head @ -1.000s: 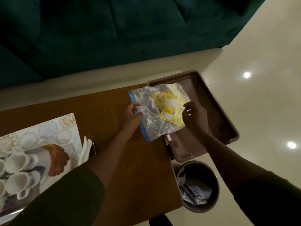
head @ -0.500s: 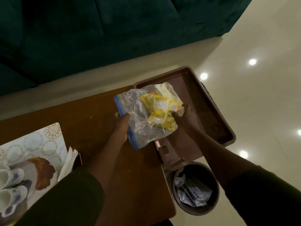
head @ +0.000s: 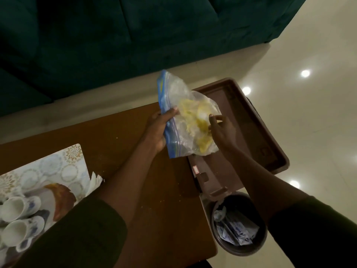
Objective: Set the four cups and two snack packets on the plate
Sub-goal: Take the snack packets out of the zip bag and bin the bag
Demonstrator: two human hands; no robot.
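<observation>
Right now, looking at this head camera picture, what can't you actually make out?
- Yellow packets in the clear bag: motion blur and crinkled plastic hide their number.
- Cups on the box: cut off by the left edge and the sleeve.
- Bin contents: too dim to identify.
- Tray floor: partly behind the bag and right hand.

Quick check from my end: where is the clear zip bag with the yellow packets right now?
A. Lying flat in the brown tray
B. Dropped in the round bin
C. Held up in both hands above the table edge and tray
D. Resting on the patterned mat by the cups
C: the left hand grips the zip bag at its blue seal edge and the right hand holds its other side, above the brown tray.
</observation>
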